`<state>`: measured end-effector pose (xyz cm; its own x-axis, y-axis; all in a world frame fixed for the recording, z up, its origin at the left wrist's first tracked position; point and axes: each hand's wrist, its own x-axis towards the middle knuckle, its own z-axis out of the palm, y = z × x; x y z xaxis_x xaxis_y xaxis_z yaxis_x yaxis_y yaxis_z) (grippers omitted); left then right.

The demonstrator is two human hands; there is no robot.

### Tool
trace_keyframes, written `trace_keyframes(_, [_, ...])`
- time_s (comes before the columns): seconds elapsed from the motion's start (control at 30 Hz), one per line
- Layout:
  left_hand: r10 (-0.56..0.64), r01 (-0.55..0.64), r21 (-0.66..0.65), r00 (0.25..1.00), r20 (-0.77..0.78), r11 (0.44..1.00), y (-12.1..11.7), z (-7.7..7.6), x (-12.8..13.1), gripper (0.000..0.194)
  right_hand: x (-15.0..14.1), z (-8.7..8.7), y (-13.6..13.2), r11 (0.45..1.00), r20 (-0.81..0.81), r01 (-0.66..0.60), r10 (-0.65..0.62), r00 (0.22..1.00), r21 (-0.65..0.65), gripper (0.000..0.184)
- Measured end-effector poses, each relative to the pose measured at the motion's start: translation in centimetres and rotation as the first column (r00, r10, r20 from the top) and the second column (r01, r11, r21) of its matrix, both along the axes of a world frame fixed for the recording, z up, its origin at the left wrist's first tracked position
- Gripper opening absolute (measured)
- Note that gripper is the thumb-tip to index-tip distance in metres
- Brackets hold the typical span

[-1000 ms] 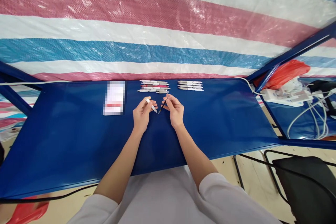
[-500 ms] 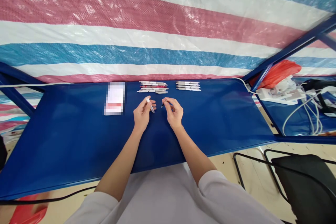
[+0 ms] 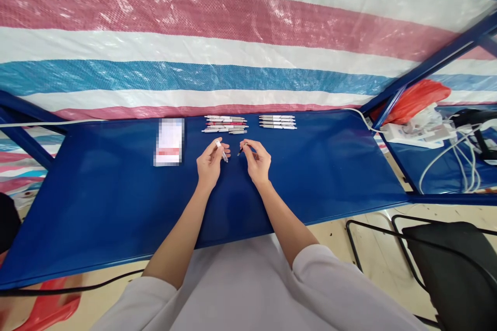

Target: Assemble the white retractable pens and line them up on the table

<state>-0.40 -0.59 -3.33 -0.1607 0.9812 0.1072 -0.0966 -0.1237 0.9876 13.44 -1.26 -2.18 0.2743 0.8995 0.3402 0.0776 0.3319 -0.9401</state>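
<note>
My left hand is closed on a white pen barrel with a clear end, tilted down to the right between thumb and fingers. Facing it across a small gap, my right hand pinches a thin dark pen part; its exact kind is too small to make out. The two pieces are apart. Just beyond my hands lies a row of white, grey and red pens, with a shorter grey pen piece at its near right. Several white pens lie side by side farther right.
On the blue table, a blurred white packet lies to the left. A power strip, cables and a red bag are at the right. A striped tarp hangs behind. A black chair stands at lower right.
The view has tilted down slightly, so the table's items sit a little higher in the picture. Both hands keep their pieces in nearly the same pose.
</note>
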Motion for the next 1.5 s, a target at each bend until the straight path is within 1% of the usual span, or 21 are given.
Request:
trace_keyframes(0.07, [-0.002,0.002,-0.003,1.000,0.008,1.000,0.0,0.1,0.0,0.044,-0.1,0.1,0.1,0.999,-0.057,-0.001,-0.002,0.998,-0.039,0.024])
trace_keyframes(0.13, [-0.001,0.001,-0.015,1.000,0.026,1.000,-0.1,0.2,0.0,0.044,-0.2,0.3,0.3,0.994,-0.162,-0.018,0.001,0.987,-0.104,0.025])
trace_keyframes(0.27, [0.029,-0.021,-0.079,0.994,0.103,0.997,0.1,0.8,0.0,0.046,-0.1,0.7,1.2,0.964,-0.414,-0.122,0.014,0.910,-0.236,0.035])
trace_keyframes(0.37, [0.036,-0.020,-0.101,0.987,0.159,0.995,0.3,1.4,-0.2,0.048,0.2,0.5,1.8,0.948,-0.501,-0.179,0.023,0.865,-0.265,0.039])
trace_keyframes(0.47, [0.019,0.001,-0.108,0.981,0.191,0.994,0.5,1.8,-0.5,0.047,0.4,0.0,2.2,0.943,-0.519,-0.197,0.030,0.854,-0.270,0.038])
trace_keyframes(0.6, [0.005,0.023,-0.135,0.979,0.202,0.991,0.6,1.4,-0.7,0.045,0.4,-0.2,2.3,0.939,-0.528,-0.204,0.027,0.849,-0.278,0.040])
trace_keyframes(0.8, [-0.041,0.057,-0.135,0.992,0.120,0.989,0.2,0.7,-0.8,0.045,0.3,-0.3,2.3,0.933,-0.526,-0.229,0.052,0.849,-0.278,0.038])
trace_keyframes(1.0, [-0.060,0.065,-0.110,0.997,0.049,0.992,0.0,0.7,-0.8,0.047,0.3,-0.2,2.2,0.933,-0.528,-0.231,0.054,0.848,-0.275,0.038])
trace_keyframes(1.13, [-0.063,0.065,-0.090,0.998,0.026,0.994,-0.1,1.0,-0.7,0.047,0.3,0.0,2.2,0.938,-0.522,-0.204,0.030,0.852,-0.279,0.037])
trace_keyframes(1.27, [-0.077,0.076,-0.090,0.997,-0.007,0.993,-0.4,1.5,-0.6,0.045,0.4,0.9,2.2,0.952,-0.527,-0.144,-0.020,0.849,-0.269,0.037])
trace_keyframes(1.4, [-0.103,0.098,-0.096,0.993,-0.049,0.991,-0.8,1.7,-0.5,0.041,0.8,2.6,2.5,0.971,-0.518,-0.082,-0.048,0.854,-0.225,0.035])
trace_keyframes(1.5, [-0.130,0.120,-0.096,0.986,-0.101,0.988,-1.0,1.6,-0.4,0.037,0.9,4.0,2.7,0.979,-0.480,-0.060,-0.043,0.876,-0.197,0.033])
